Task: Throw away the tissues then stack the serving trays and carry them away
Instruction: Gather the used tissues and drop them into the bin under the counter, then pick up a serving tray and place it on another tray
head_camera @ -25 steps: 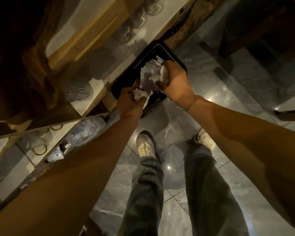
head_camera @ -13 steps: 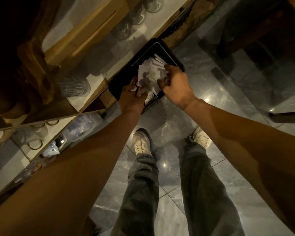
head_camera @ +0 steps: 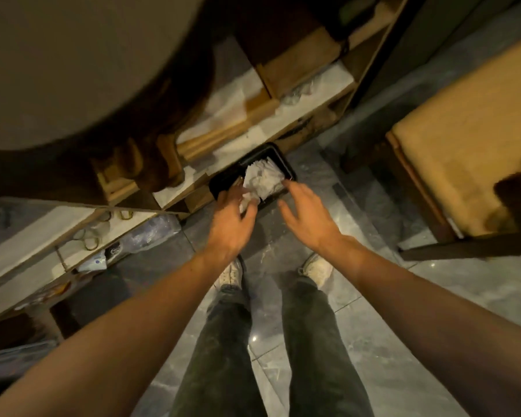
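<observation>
A black rectangular bin (head_camera: 278, 158) stands on the floor against the shelf unit, with a heap of crumpled white tissues (head_camera: 263, 179) in it. My left hand (head_camera: 232, 224) hovers over the bin's near left corner, fingers spread, nothing in its grip. My right hand (head_camera: 307, 218) is above the bin's near right edge, fingers apart and empty, its fingertips just short of the tissues. No serving trays are in view.
A wooden shelf unit (head_camera: 253, 127) with white shelves runs along the left and back, holding glassware and plastic-wrapped items (head_camera: 151, 233). A wooden table with a tan top (head_camera: 469, 136) stands at the right. My feet stand on grey marble tiles (head_camera: 373, 341) below the bin.
Both hands have let go of the tissues, which now lie in the bin. The hands have drawn back and up with fingers spread. The view has risen and pulled away from the bin.
</observation>
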